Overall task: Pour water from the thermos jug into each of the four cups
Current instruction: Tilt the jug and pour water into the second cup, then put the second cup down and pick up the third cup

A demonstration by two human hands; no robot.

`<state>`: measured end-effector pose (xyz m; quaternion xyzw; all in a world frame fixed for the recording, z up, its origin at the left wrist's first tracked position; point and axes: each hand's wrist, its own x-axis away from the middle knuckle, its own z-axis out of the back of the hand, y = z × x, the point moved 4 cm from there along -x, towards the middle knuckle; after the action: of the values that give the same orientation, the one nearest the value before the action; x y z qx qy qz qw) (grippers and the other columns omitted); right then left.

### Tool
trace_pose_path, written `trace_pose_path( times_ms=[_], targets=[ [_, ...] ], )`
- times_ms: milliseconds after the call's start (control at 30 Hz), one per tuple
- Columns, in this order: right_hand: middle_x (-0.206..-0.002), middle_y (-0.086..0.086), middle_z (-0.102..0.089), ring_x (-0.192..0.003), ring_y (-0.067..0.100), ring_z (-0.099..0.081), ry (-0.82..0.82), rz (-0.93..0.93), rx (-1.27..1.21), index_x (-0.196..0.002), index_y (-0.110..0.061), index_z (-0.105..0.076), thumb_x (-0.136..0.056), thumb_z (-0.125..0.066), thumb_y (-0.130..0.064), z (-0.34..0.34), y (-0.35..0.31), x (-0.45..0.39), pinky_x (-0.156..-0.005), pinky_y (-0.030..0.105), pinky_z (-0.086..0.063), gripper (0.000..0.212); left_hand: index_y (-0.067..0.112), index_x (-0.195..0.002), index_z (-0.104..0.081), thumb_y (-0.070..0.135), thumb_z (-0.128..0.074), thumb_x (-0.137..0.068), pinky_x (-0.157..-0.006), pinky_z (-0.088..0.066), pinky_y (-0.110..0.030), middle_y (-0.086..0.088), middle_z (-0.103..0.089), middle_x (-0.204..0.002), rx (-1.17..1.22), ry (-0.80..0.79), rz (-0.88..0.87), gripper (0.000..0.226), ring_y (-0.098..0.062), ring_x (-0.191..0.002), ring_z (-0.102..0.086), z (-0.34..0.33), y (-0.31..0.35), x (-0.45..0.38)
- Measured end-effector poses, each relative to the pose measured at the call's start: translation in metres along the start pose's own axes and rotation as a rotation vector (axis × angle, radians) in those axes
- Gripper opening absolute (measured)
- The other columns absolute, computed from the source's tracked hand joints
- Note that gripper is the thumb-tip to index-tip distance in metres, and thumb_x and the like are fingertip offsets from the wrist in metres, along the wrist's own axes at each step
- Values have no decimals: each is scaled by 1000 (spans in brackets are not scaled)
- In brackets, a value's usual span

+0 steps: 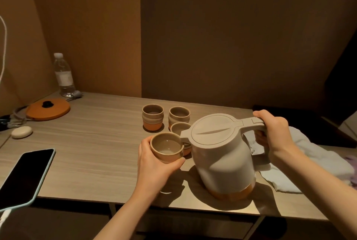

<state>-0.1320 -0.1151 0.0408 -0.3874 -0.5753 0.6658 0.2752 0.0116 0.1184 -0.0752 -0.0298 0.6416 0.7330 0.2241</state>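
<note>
The right hand (276,131) has its grip curled round the flat handle of the thermos jug (222,154), thumb lying on top. The jug is a smooth, matte, pale-grey plastic body with a broad oval lid and an orange band at its base; it leans toward the left, base near the tabletop's (92,143) front edge, spout against the rim of the held cup (166,147). The left hand (154,162) wraps its grip round that cup from below and the side, holding it just above the tabletop. The cup is squat, round, glazed beige stoneware with a terracotta-coloured lower part, and a shallow pool of water shows inside.

Three more cups stand toward the middle of the tabletop: the far-left cup (152,117) and the far-right cup (179,116) side by side, ridged in cream above an orange foot, and the third cup (178,127) just behind the spout, partly hidden by the jug.

The tabletop is a pale wood-grain laminate. Near its left back corner stand a clear plastic bottle (63,74) and a flat round orange lid (48,109) with a black knob. At the left edge lie a smooth white oval case (21,132) and, nearer the front, a dark-screened phone (25,176). A crumpled pale cloth (309,162) lies at the right edge behind the jug.
</note>
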Motion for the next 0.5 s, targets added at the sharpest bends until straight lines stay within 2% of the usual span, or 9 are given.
trace_pose_path(
  times_ms=[100, 367, 500],
  targets=[
    [-36, -4, -33, -34, 7, -29, 10, -10, -10, -47, -9, -42, -87, -54, -20, 4, 3, 0, -43, 26, -22, 43, 35, -119, -42, 33, -93, -48, -88, -48, -26, 9, -51, -120, -16, 24, 6, 88, -8, -112, -51, 5, -5, -7],
    [-39, -3, -35, -36, 6, -31, 45, -25, -8, -50, -9, -44, -88, -53, -22, 11, 12, -4, -41, 24, -25, 41, 28, -127, -41, 34, -93, -51, -93, -50, -38, 3, -53, -123, -56, 118, 29, 92, -16, -114, -53, 14, -22, -40],
    [-42, -1, -33, -37, 8, -29, 62, -28, -23, -51, -9, -43, -87, -54, -22, 14, 15, -7, -39, 24, -24, 40, 33, -126, -39, 43, -92, -48, -96, -48, -47, 4, -53, -126, -125, 139, 94, 95, -23, -120, -49, 15, -40, -58]
  ],
)
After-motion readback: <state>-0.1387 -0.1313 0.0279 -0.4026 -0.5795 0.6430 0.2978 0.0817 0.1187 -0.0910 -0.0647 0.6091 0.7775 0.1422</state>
